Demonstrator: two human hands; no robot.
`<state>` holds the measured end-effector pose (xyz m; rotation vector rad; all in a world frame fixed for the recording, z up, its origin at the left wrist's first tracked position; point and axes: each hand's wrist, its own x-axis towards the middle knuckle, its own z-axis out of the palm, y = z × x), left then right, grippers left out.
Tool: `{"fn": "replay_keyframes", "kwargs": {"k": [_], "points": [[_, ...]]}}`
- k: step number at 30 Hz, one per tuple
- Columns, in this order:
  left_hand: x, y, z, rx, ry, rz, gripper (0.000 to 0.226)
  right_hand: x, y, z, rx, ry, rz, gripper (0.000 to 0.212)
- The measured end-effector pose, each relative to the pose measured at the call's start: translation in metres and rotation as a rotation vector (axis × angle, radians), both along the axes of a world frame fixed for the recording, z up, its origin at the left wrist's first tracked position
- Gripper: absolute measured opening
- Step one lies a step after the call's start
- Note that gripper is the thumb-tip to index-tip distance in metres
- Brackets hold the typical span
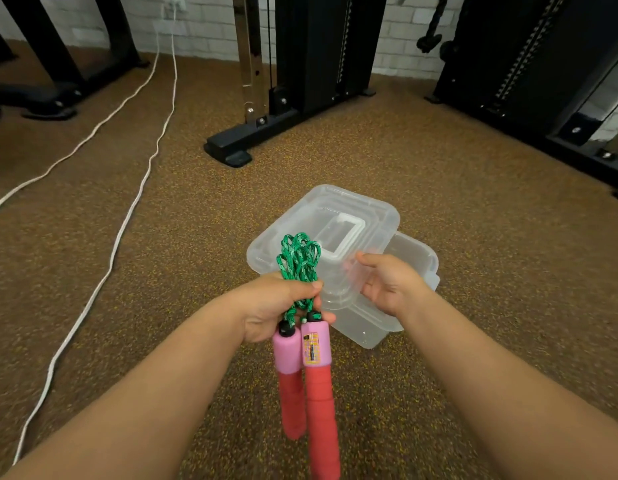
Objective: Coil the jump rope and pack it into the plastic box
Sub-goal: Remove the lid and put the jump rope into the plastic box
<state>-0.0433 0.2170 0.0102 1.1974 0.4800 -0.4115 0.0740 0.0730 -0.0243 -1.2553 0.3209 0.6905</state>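
My left hand (pixel 276 306) grips the coiled green jump rope (pixel 298 258) in a bundle; its loops stick up above my fist. The two pink and red handles (pixel 309 379) hang down below that hand, side by side. A clear plastic box (pixel 356 317) stands on the floor just beyond my hands, with its clear lid (pixel 300 220) lying askew across the top. My right hand (pixel 387 282) hovers over the right side of the box, fingers relaxed and holding nothing.
The floor is brown speckled rubber. A black gym machine base (pixel 231 147) stands behind the box, and more black frames (pixel 529 81) fill the right. Two white cables (pixel 127 216) run along the floor at the left.
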Motion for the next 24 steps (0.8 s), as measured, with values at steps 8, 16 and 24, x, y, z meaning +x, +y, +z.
{"fn": "replay_keyframes", "kwargs": {"k": [8,16,24], "points": [[-0.004,-0.02,0.034,-0.086,-0.04,-0.1,0.014,-0.003,-0.09,0.043,0.059,-0.111,0.07,0.03],[0.01,-0.083,0.047,-0.045,0.009,-0.096,0.013,-0.011,-0.237,0.059,-0.01,-0.099,-0.084,0.028],[0.025,-0.139,0.047,0.005,0.042,-0.169,0.017,-0.024,-0.33,0.017,-0.492,-0.056,-0.127,0.034]]}}
